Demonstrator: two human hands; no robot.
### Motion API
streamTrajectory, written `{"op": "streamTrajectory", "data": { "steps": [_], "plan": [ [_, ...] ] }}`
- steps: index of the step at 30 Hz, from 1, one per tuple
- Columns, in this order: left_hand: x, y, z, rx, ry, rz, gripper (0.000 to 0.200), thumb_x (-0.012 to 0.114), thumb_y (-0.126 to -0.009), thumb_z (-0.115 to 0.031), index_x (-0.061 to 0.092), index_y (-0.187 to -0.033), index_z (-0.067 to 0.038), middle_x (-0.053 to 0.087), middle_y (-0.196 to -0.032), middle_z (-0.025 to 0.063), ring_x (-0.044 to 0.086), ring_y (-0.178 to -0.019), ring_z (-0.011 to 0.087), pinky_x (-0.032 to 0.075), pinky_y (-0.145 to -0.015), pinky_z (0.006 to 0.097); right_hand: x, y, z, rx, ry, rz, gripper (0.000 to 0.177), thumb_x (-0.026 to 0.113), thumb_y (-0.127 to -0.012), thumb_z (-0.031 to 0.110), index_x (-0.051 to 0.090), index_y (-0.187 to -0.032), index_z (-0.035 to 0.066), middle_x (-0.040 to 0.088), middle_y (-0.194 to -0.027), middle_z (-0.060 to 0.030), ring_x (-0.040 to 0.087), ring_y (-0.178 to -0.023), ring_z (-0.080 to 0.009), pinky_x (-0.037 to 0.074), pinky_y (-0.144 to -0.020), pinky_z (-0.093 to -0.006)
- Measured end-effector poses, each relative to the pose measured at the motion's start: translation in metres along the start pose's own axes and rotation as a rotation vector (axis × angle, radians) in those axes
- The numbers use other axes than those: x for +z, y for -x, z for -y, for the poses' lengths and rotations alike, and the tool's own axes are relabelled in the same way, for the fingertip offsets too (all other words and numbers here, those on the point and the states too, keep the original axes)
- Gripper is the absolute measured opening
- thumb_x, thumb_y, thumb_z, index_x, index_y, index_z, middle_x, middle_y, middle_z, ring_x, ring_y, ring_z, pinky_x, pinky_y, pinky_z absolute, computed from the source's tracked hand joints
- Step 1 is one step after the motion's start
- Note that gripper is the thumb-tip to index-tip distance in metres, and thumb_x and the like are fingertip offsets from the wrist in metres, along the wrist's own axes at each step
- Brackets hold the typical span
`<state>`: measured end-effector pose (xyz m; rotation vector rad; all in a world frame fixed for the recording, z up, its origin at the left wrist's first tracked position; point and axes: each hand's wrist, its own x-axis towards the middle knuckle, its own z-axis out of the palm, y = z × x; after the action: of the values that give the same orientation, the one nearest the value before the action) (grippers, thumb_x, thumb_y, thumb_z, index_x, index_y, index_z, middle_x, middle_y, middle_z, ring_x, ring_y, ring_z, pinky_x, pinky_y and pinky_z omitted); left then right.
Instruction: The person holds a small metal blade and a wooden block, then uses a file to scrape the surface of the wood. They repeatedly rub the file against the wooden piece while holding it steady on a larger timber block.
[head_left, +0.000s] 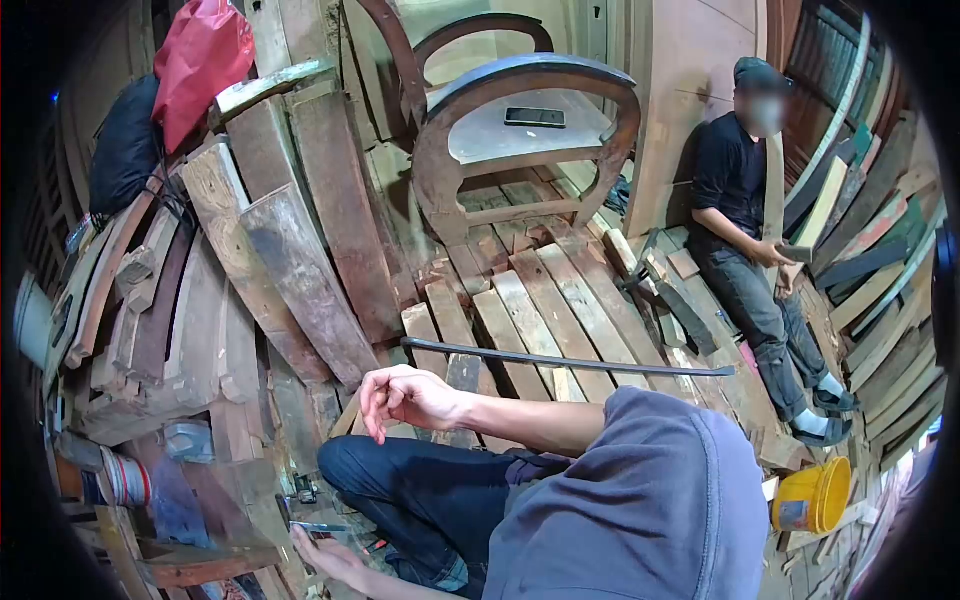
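Note:
My right hand hangs loosely above my bent knee, its fingers softly curled and apart, with nothing seen in them. Lower down, my left hand is beside the leg, its fingers at a thin flat thing with a shiny bluish edge. What kind of thing that is, I cannot make out. Small dark items lie just past it. Behind my right forearm, a long dark metal bar lies across the wooden planks.
Stacked boards lean at the left, near a spool. A wooden chair frame stands at the back with a phone on it. At right, a person sits holding a piece of wood, above a yellow bucket.

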<state>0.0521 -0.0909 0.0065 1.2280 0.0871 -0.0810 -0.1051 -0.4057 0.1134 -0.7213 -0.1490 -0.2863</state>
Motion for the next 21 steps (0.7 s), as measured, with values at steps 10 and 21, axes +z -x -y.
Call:
{"op": "streamTrajectory", "data": {
  "steps": [10,21],
  "plan": [
    [0.010,-0.002,0.001,-0.017,0.063,0.086,0.036,0.063,-0.096,-0.021,0.058,-0.123,0.002,0.057,-0.124,0.0086,0.052,-0.115,0.0177,0.039,-0.100,0.0321,-0.006,-0.002,-0.005,-0.013,0.006,-0.053,0.033,0.044,-0.062,0.001,0.057,-0.092,-0.005,0.065,-0.076,-0.0200,0.066,-0.068,-0.0284,0.055,-0.066,-0.0366],
    [0.026,0.003,-0.004,-0.016,0.104,0.185,0.025,0.061,-0.098,-0.022,0.059,-0.113,-0.001,0.057,-0.114,0.0059,0.052,-0.108,0.0154,0.038,-0.098,0.0322,-0.002,-0.001,-0.005,-0.023,0.098,-0.160,0.023,0.041,-0.067,-0.011,0.045,-0.083,0.005,0.046,-0.068,-0.0037,0.052,-0.059,-0.0176,0.045,-0.057,-0.0311]
  ]
}}
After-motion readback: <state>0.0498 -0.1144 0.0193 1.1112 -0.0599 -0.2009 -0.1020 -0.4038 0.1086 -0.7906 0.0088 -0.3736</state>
